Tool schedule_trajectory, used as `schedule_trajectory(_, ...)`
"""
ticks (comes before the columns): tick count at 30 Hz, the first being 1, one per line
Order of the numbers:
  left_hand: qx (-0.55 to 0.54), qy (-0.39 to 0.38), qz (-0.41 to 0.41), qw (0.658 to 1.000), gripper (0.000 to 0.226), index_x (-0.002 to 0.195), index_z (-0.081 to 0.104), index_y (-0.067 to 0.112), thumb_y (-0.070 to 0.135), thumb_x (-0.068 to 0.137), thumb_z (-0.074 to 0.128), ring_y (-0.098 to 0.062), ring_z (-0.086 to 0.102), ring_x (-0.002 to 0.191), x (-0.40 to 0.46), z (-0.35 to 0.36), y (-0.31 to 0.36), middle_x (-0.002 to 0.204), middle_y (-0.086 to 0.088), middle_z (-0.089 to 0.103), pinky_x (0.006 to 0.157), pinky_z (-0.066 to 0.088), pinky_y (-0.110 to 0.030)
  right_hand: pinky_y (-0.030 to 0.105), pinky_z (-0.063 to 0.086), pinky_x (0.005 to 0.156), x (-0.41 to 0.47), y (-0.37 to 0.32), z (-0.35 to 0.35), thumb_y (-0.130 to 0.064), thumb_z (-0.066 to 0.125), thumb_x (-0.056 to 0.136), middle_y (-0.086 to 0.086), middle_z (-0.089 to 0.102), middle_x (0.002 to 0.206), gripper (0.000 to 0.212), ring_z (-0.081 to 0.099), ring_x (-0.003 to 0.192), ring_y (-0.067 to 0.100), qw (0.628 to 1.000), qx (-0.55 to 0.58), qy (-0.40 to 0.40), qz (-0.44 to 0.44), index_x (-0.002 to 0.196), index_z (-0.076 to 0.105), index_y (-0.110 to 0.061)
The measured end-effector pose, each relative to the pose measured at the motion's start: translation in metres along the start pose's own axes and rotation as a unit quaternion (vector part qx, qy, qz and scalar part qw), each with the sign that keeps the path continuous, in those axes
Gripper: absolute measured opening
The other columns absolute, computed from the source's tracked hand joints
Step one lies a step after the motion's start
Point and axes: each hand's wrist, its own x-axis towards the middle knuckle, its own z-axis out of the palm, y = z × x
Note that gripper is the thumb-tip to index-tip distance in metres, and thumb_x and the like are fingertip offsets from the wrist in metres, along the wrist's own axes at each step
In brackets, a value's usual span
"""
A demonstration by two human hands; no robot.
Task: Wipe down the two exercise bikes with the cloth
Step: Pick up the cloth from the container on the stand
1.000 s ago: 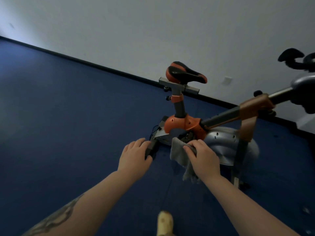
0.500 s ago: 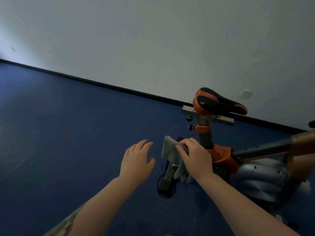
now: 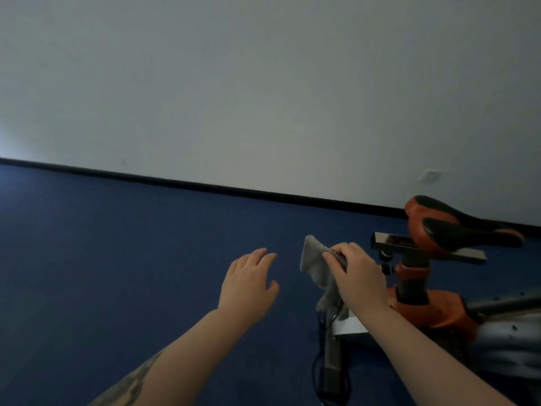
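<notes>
Grey cloth (image 3: pixel 317 266), soft and crumpled, is gripped in the right hand (image 3: pixel 355 276), whose fingers (image 3: pixel 336 257) curl over its top edge while the rest hangs down below the palm. The left hand (image 3: pixel 248 284) is held out over the dark blue floor (image 3: pixel 117 259) with its fingers spread and relaxed, holding nothing.

At the right edge of the view stands an orange and black exercise bike (image 3: pixel 439 306). Its saddle (image 3: pixel 456 227) sits on a short post above an orange frame joint, and a dark rear leg (image 3: pixel 332 364) runs down to the floor beneath the cloth. Only this one bike is visible. A plain pale wall (image 3: pixel 263 83) with a black skirting strip fills the top half.

The cloth appears to be held near the saddle rail, not clearly touching the bike. To wipe well, it would help to spread the cloth flat under the palm, press it firmly along the rail, post and saddle in overlapping strokes, and steady the frame with the free left hand. Loose hanging folds could catch on the adjustment knobs.
</notes>
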Motion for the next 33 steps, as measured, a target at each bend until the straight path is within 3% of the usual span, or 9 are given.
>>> schedule_trajectory(4,0.004,-0.014,0.026,1.000,0.056,0.148,0.029,0.029,0.037,0.096,0.045,-0.015,0.025,0.142,0.057,-0.025,-0.042,0.156,0.007,0.025,0.116,0.018,-0.032,0.019,0.037,0.055,0.035,-0.031,0.027,-0.040,0.053,0.096,-0.014,0.053,0.085,0.016,0.053,0.071,0.004,0.999,-0.022,0.019,0.039,0.086,0.058,-0.029)
schedule_trajectory(9,-0.007,-0.030,0.094,0.995,0.056,0.148,0.030,0.029,0.037,0.096,0.047,-0.015,0.027,0.141,0.133,-0.034,-0.047,0.155,0.007,0.027,0.115,0.019,-0.032,0.030,0.047,0.060,0.082,-0.037,0.039,-0.042,0.051,0.097,-0.014,0.053,0.088,0.019,0.056,0.073,0.010,0.993,-0.048,0.063,0.085,0.091,0.059,-0.026)
schedule_trajectory(11,-0.009,-0.030,0.122,0.992,0.055,0.148,0.031,0.028,0.037,0.096,0.047,-0.015,0.027,0.141,0.166,-0.033,-0.042,0.155,0.007,0.028,0.115,0.020,-0.032,0.029,0.046,0.058,0.105,-0.031,0.044,-0.042,0.051,0.097,-0.013,0.053,0.087,0.020,0.055,0.071,0.010,0.990,-0.054,0.077,0.103,0.089,0.058,-0.025)
schedule_trajectory(16,0.001,-0.033,0.178,0.984,0.056,0.148,0.029,0.030,0.037,0.096,0.046,-0.013,0.026,0.141,0.253,-0.026,-0.028,0.156,0.008,0.026,0.116,0.018,-0.032,0.015,0.028,0.048,0.176,-0.004,0.058,-0.043,0.051,0.096,-0.015,0.049,0.080,0.021,0.047,0.061,0.001,0.980,-0.054,0.126,0.143,0.082,0.054,-0.028)
schedule_trajectory(22,0.028,-0.054,0.235,0.970,0.056,0.149,0.029,0.030,0.036,0.096,0.046,-0.014,0.027,0.141,0.376,-0.029,0.000,0.155,0.009,0.026,0.116,0.020,-0.031,0.018,0.033,0.048,0.262,0.033,0.053,-0.043,0.050,0.097,-0.013,0.051,0.081,0.022,0.051,0.062,0.004,0.970,-0.050,0.152,0.184,0.082,0.054,-0.027)
schedule_trajectory(27,-0.015,-0.064,0.273,0.960,0.053,0.147,0.034,0.027,0.034,0.096,0.047,-0.015,0.031,0.138,0.458,-0.022,0.037,0.154,0.007,0.030,0.113,0.023,-0.031,0.030,0.046,0.057,0.320,0.062,0.028,-0.044,0.049,0.097,-0.011,0.053,0.085,0.023,0.054,0.067,0.007,0.952,-0.086,0.173,0.238,0.086,0.057,-0.025)
schedule_trajectory(33,-0.028,-0.086,0.348,0.933,0.052,0.146,0.035,0.027,0.034,0.096,0.047,-0.015,0.032,0.137,0.557,0.001,0.074,0.153,0.006,0.030,0.112,0.023,-0.031,0.028,0.047,0.057,0.384,0.102,0.017,-0.045,0.049,0.097,-0.012,0.054,0.085,0.023,0.055,0.068,0.006,0.918,-0.126,0.226,0.299,0.086,0.058,-0.026)
